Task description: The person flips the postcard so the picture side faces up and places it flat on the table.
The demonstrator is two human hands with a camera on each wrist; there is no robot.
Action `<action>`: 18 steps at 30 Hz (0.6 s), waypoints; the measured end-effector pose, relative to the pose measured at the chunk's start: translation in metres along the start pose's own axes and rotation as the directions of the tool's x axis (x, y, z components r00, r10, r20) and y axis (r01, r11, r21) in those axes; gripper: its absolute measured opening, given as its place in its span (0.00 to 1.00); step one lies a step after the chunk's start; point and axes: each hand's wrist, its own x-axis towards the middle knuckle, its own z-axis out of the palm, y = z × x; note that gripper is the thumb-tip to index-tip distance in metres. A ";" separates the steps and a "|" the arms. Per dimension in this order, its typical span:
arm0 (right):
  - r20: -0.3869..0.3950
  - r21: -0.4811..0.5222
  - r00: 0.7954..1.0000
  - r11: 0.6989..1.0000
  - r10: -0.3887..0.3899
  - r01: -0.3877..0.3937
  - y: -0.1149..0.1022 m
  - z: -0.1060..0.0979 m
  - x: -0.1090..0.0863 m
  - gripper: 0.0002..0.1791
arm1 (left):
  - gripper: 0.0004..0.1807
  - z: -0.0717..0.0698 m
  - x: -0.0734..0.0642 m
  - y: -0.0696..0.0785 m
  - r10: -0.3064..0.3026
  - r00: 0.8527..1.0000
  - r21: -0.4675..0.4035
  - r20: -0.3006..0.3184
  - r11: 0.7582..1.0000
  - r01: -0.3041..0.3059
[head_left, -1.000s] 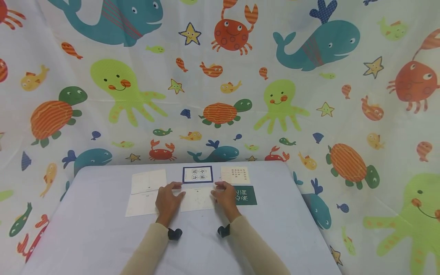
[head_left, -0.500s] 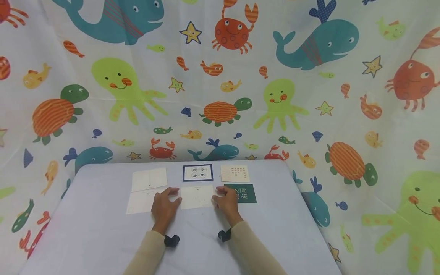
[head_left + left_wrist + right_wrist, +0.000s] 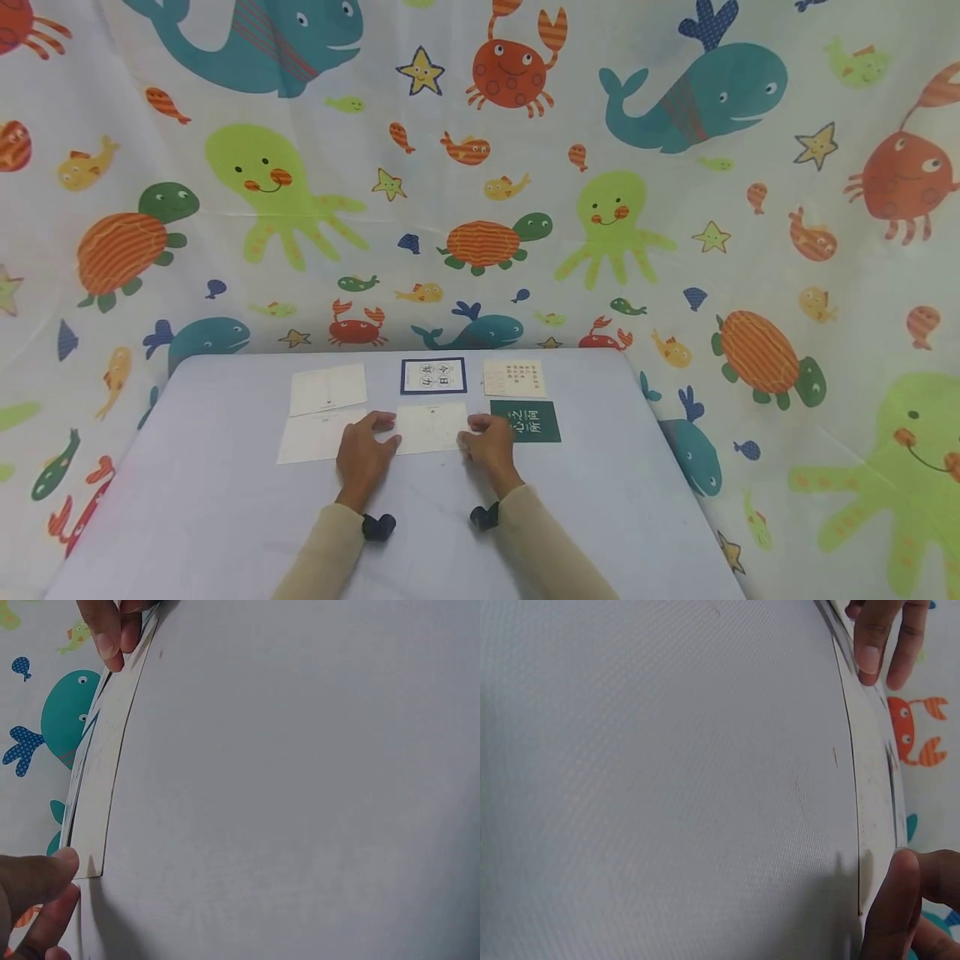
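Observation:
A cream card [image 3: 431, 429] with small dark print lies flat in the front row, between the two hands. My left hand [image 3: 363, 457] is at its left edge, with thumb and forefinger spread apart and the thumb tip at the lower corner. At the right edge is my right hand [image 3: 491, 450], its fingers loosely bent and the thumb near the card. In the left wrist view, the left thumb [image 3: 64, 862] meets the end of the cream card [image 3: 112, 750]. Part of a green card [image 3: 542, 422] with white characters is hidden behind the right hand.
Behind the cream card lies a blue-bordered card [image 3: 433, 377]. To its right is a cream card with reddish print [image 3: 517, 379]. Two pale cards, an upper [image 3: 328, 388] and a lower [image 3: 311, 440], lie at left. A sea-animal curtain [image 3: 480, 183] hangs behind the white table [image 3: 202, 500].
My left hand moved left off the cream card's edge, then came back right to it. My right hand shifted slightly, lately leftward toward the card's right edge.

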 end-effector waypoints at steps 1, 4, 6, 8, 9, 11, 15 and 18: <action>0.001 0.002 1.000 1.000 0.006 -0.006 -0.001 0.001 0.000 0.17 | 0.20 0.000 0.000 0.001 -0.003 1.000 -0.005 0.002 1.000 0.003; 0.001 0.013 1.000 1.000 0.012 -0.012 -0.001 0.003 0.000 0.17 | 0.20 0.000 0.000 0.003 -0.010 1.000 -0.024 0.005 1.000 0.010; 0.003 0.019 1.000 1.000 0.014 -0.014 -0.001 0.004 0.000 0.17 | 0.19 0.000 0.001 0.004 -0.016 1.000 -0.040 0.010 0.999 0.016; 0.003 0.023 1.000 1.000 0.008 -0.008 0.000 0.005 0.001 0.16 | 0.19 0.000 0.001 0.006 -0.019 1.000 -0.053 0.017 0.998 0.020; 0.004 0.025 1.000 1.000 0.006 -0.006 0.000 0.005 0.001 0.16 | 0.19 0.000 0.001 0.006 -0.027 0.999 -0.060 0.024 0.998 0.028; 0.005 0.026 1.000 1.000 0.008 -0.008 0.000 0.005 0.001 0.16 | 0.19 0.001 0.001 0.006 -0.040 0.999 -0.073 0.031 0.996 0.042; 0.002 0.035 1.000 0.999 0.008 -0.008 0.000 0.004 0.001 0.14 | 0.19 0.001 0.002 0.006 -0.060 0.998 -0.085 0.031 0.994 0.063; 0.002 0.052 1.000 0.999 0.001 -0.001 0.000 0.004 0.001 0.13 | 0.19 0.002 0.001 0.006 -0.062 0.998 -0.087 0.026 0.994 0.064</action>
